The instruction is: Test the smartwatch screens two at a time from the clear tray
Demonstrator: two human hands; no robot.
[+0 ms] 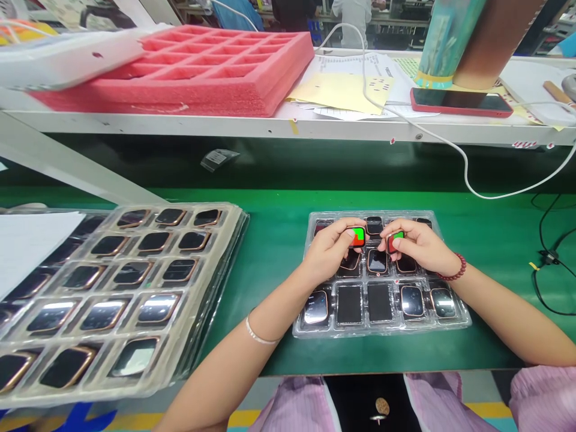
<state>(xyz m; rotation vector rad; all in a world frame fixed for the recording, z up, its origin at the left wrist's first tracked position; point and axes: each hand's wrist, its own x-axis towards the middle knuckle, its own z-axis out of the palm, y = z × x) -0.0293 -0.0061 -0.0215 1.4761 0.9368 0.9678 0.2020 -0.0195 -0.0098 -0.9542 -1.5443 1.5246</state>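
Note:
My left hand (pixel 332 247) is closed on a smartwatch (pixel 359 236) without a strap, its screen lit green and red. A second smartwatch (pixel 395 240), also lit green and red, is pinched in my right hand (pixel 418 245), with the thumb over part of its screen. Both hands are above a clear plastic tray (pixel 315 329). Dark-screened watches lie in its pockets, such as one watch (pixel 411 301) in the front row. Two front pockets (pixel 349 304) hold no watch and look black. My forearms and hands cover parts of the back rows.
At left, stacked plastic trays (pixel 193 318) hold several dark watches, partly under white paper (pixel 36 240). On the shelf above are pink foam trays (pixel 202 96), papers (pixel 337 90) and a red-edged phone (pixel 461 102). A white cable (pixel 465 174) hangs below the shelf edge; black cables (pixel 546 258) lie at right.

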